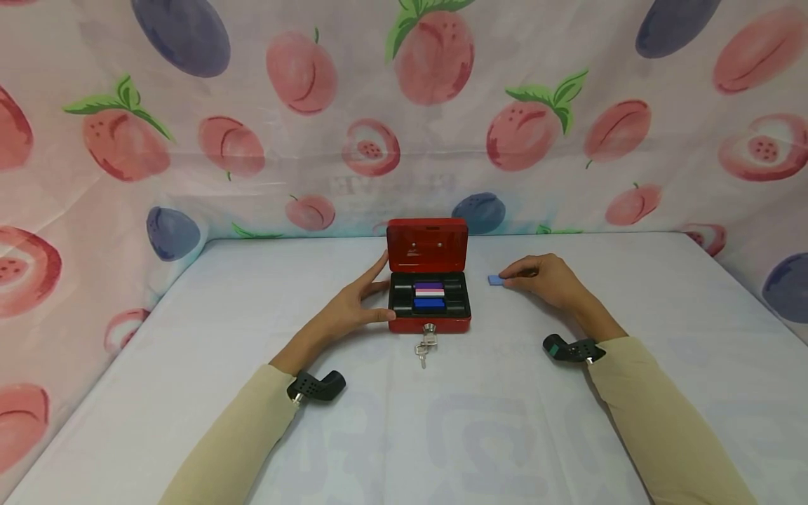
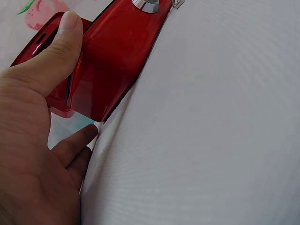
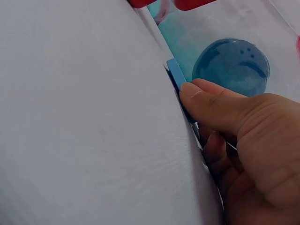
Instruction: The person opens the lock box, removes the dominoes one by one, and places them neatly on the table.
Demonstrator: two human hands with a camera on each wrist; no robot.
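While my left hand point(image 1: 353, 303) rests flat against the left side of the red box point(image 1: 429, 280), its fingers are straight and the thumb lies on the front corner. My right hand point(image 1: 543, 277) curls its fingertips onto a small blue block point(image 1: 496, 280), pinching it on the white table point(image 1: 568, 435), just right of the box. I can read no writing. The box lid stands up, with pink, white and blue blocks point(image 1: 428, 295) inside. Keys point(image 1: 423, 351) hang from its lock.

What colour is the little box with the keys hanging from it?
The cash box is red, clearest in the head view.
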